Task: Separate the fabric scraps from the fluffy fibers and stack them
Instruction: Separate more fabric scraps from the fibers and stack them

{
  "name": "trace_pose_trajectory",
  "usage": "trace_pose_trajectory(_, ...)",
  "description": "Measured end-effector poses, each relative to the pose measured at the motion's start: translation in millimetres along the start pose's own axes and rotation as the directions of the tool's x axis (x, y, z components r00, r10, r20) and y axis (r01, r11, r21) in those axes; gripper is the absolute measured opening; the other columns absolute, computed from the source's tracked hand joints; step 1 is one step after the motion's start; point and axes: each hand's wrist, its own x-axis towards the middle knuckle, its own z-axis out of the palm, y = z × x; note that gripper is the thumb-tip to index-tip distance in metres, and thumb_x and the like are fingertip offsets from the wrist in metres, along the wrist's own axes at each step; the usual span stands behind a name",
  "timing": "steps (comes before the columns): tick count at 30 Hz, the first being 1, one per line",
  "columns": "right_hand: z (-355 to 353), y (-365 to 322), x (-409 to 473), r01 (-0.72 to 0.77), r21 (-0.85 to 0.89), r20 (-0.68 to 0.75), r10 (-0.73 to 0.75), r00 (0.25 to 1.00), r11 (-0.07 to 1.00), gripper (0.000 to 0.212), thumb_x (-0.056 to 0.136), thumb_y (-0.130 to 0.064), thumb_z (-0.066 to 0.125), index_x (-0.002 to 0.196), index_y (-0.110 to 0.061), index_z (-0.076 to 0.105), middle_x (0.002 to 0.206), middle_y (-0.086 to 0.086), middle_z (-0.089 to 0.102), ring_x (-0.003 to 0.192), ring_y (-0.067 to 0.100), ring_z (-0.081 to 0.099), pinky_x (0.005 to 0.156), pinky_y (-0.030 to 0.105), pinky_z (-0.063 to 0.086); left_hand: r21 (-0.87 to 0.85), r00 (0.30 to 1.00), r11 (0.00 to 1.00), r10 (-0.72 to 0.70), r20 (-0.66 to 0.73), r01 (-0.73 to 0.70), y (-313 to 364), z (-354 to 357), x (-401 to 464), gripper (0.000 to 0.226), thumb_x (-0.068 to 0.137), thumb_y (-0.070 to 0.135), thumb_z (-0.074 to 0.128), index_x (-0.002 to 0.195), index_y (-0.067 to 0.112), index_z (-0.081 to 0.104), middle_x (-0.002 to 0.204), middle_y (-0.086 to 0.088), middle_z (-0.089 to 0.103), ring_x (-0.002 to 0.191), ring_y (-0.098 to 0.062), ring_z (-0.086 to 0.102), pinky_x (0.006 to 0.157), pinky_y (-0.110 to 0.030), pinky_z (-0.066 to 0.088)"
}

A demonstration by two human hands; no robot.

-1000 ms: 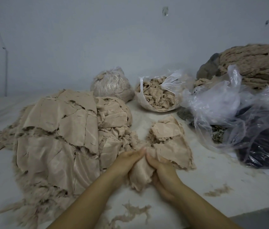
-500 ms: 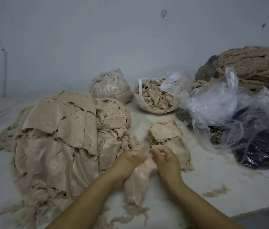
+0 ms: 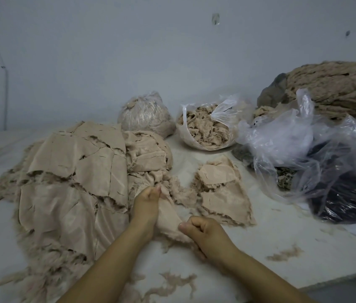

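Note:
A beige fabric scrap [image 3: 169, 217] with fluffy fibers on its edge stretches between my hands at the table's near middle. My left hand [image 3: 146, 204] pinches its upper end, my right hand [image 3: 203, 231] pinches its lower end closer to me. A large heap of beige scraps backed with fluff [image 3: 70, 178] covers the table to the left. A small flat stack of scraps [image 3: 223, 189] lies just right of my hands. Loose fiber tufts [image 3: 172, 283] lie on the table below my forearms.
At the back stand a tied plastic bag of fiber [image 3: 145, 114] and an open bag of fluffy fibers [image 3: 205, 127]. Crumpled clear plastic bags over dark material [image 3: 325, 171] fill the right side, with a big fiber bundle [image 3: 336, 88] behind. The white table's front edge [image 3: 303, 283] runs bottom right.
My right hand has slid down from beside the left hand to the scrap's lower end, nearer to me. The left hand has stayed at the top, so the scrap is now pulled longer.

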Motion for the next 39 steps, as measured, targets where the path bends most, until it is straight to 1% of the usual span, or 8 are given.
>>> trace_pose_trajectory(12,-32.8,8.2,-15.5,-0.002,-0.228,-0.012,-0.001,1.0,0.974,0.04,0.086,-0.037,0.068,0.052,-0.018,0.06,0.039,-0.007,0.048,0.031,0.004,0.04,0.038,0.016,0.03,0.157,0.995,0.986,0.07,-0.075,-0.057,0.1,-31.4,24.9,0.027,0.099,0.022,0.046,0.077,0.009,0.054,0.07,-0.002,0.054,0.066,-0.015,0.047,0.054,-0.018,0.04)
trace_pose_trajectory(16,-25.5,-0.2,-9.9,0.014,-0.377,0.036,0.0,0.999,0.926,0.054,0.069,-0.074,0.051,0.093,-0.031,0.073,0.088,-0.015,0.069,0.077,-0.005,0.06,0.069,0.014,0.043,0.039,0.999,0.999,-0.026,0.041,0.024,6.8,-11.8,10.7,0.029,0.1,0.028,0.044,0.083,0.011,0.061,0.079,-0.008,0.066,0.072,-0.022,0.061,0.072,-0.031,0.051)
trace_pose_trajectory(18,-14.5,-6.1,-4.3,-0.07,-0.139,-0.014,0.068,0.998,0.988,0.06,0.065,-0.07,0.059,0.111,-0.031,0.067,0.102,-0.015,0.065,0.079,-0.007,0.059,0.068,0.01,0.042,-0.141,0.989,0.98,-0.127,0.082,0.138,10.5,3.2,0.3,0.025,0.099,0.028,0.048,0.086,0.014,0.064,0.079,-0.009,0.069,0.073,-0.025,0.065,0.075,-0.041,0.054)
trace_pose_trajectory(22,-4.4,-6.0,4.5,-0.121,0.412,-0.071,0.164,0.984,0.903,0.044,0.07,-0.034,0.076,0.097,-0.001,0.066,0.093,0.017,0.069,0.084,0.028,0.064,0.083,0.044,0.052,-0.264,0.97,0.944,-0.151,0.188,0.198,10.8,16.8,-8.6,0.025,0.098,0.026,0.049,0.099,0.005,0.062,0.092,-0.018,0.069,0.084,-0.031,0.066,0.08,-0.045,0.055)
trace_pose_trajectory(26,-21.1,-0.9,15.4,0.029,0.578,-0.351,0.216,0.911,0.816,0.016,0.087,-0.011,0.065,0.096,0.002,0.062,0.091,0.021,0.068,0.082,0.035,0.067,0.073,0.052,0.056,-0.109,0.986,0.992,-0.043,0.163,0.062,7.0,16.6,-8.5,0.013,0.095,0.018,0.055,0.088,0.008,0.053,0.068,-0.009,0.06,0.052,-0.018,0.056,0.045,-0.027,0.045)
trace_pose_trajectory(33,-87.4,0.6,45.5,0.038,0.086,-0.656,0.028,0.754,0.996,0.013,0.082,-0.027,0.072,0.081,-0.015,0.069,0.077,0.006,0.065,0.076,0.024,0.06,0.074,0.037,0.049,-0.006,0.944,1.0,0.029,0.329,-0.029,3.2,56.1,-10.0,0.013,0.094,0.011,0.054,0.101,0.02,0.047,0.059,-0.004,0.064,0.044,-0.011,0.059,0.044,-0.02,0.048)
trace_pose_trajectory(36,-110.4,0.5,50.3,-0.127,-0.132,-0.661,0.008,0.75,0.983,0.024,0.083,-0.034,0.071,0.097,-0.016,0.064,0.085,0.001,0.063,0.08,0.019,0.06,0.07,0.03,0.045,0.165,0.945,0.986,-0.065,0.322,0.012,-9.8,65.7,-2.6,0.009,0.094,0.019,0.054,0.103,0.02,0.051,0.078,-0.01,0.067,0.062,-0.018,0.063,0.058,-0.029,0.051)
trace_pose_trajectory(39,-112.6,5.7,39.9,-0.15,-0.35,-0.678,-0.14,0.722,0.925,0.015,0.088,-0.034,0.064,0.095,-0.022,0.058,0.09,0.0,0.059,0.082,0.018,0.058,0.068,0.028,0.039,0.437,0.969,0.876,0.121,0.213,-0.206,-24.1,49.2,6.7,0.002,0.094,0.021,0.054,0.093,0.022,0.055,0.09,0.002,0.062,0.089,-0.022,0.062,0.073,-0.031,0.048)
